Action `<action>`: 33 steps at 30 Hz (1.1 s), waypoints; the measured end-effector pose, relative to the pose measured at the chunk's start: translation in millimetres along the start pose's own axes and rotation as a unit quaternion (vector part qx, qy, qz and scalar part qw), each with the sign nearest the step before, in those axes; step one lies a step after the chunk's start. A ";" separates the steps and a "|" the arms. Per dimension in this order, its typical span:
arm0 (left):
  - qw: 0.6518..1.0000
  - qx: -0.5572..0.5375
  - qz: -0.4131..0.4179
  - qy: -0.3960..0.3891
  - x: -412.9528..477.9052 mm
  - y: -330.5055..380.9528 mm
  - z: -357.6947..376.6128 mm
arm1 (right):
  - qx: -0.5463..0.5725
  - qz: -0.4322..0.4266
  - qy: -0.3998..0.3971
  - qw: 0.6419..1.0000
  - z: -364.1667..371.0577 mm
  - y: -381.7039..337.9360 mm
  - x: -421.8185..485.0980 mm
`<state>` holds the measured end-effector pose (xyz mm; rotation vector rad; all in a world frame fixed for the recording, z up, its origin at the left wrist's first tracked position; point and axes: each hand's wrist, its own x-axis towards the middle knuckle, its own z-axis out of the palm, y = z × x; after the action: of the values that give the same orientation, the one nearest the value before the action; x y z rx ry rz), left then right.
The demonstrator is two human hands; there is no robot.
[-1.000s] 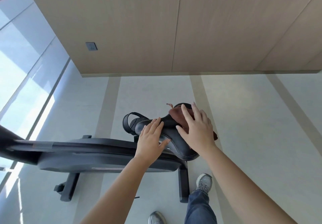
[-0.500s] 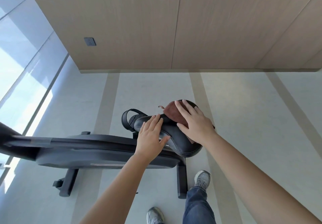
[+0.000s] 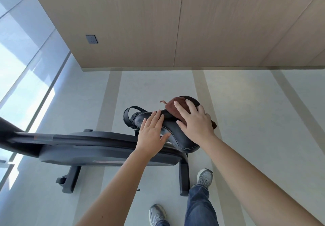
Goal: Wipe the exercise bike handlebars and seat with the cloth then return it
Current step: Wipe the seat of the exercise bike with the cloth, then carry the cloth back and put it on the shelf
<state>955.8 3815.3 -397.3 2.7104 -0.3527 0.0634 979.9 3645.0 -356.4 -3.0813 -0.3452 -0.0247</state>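
While flat and straight-fingered, left hand [image 3: 151,134] on seat [image 3: 182,143], right hand [image 3: 195,122] on cloth [image 3: 173,107].

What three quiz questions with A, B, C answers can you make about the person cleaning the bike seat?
1. Where is the brown cloth?
A) on the floor
B) on the bike seat, under the right hand
C) hanging on the wall

2. How many grey trainers show?
A) one
B) two
C) four

3. How is the left hand?
A) flat on the seat, fingers straight
B) curled in a fist
C) holding a bottle

Answers:
1 B: the right hand presses the cloth onto the seat.
2 B: one trainer is beside the bike's rear leg and another is at the bottom edge.
3 A: its straight fingers lie on the seat and hold nothing.
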 end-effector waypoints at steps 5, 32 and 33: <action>1.000 0.026 0.000 -0.007 -14.2 4.5 -3.9 | 0.033 0.023 -0.007 0.999 -3.9 -0.7 -12.7; 0.970 -0.004 0.241 0.043 53.8 207.8 11.7 | 0.220 0.307 0.182 0.908 -51.1 149.7 -133.4; 0.966 -0.011 0.255 0.035 58.5 224.7 17.9 | 0.216 0.321 0.188 0.903 -53.0 163.0 -140.1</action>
<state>955.1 3595.2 -321.1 2.5167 -1.0113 0.2962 878.8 3453.0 -312.7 -2.5145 0.5984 -0.4422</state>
